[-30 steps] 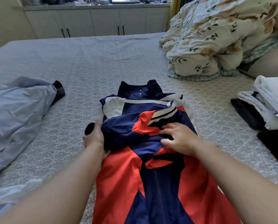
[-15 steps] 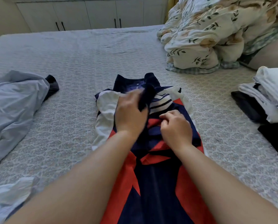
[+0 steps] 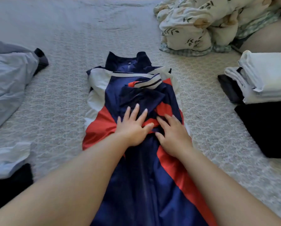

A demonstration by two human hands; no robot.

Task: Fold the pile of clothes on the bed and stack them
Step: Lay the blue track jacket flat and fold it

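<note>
— Where's your jacket (image 3: 133, 98) right now?

— It lies flat in the middle of the bed (image 3: 68, 51), collar pointing away from you, both sleeves folded in across the chest. It's navy with red and white panels, and the zip runs down toward you.

— And your hands?

— Your left hand (image 3: 133, 126) rests palm down on the folded sleeves, fingers straight and spread, gripping nothing. Your right hand (image 3: 172, 134) lies just beside it, also flat on the cloth with its fingers stretched out, holding nothing.

— What's around you?

— On your right, a stack of folded clothes (image 3: 265, 79) sits near the bed's edge, white pieces above a dark one. On your left, a pale blue garment (image 3: 7, 82) lies crumpled, well apart from the jacket. A flowered quilt (image 3: 201, 22) is heaped at the far right.
</note>
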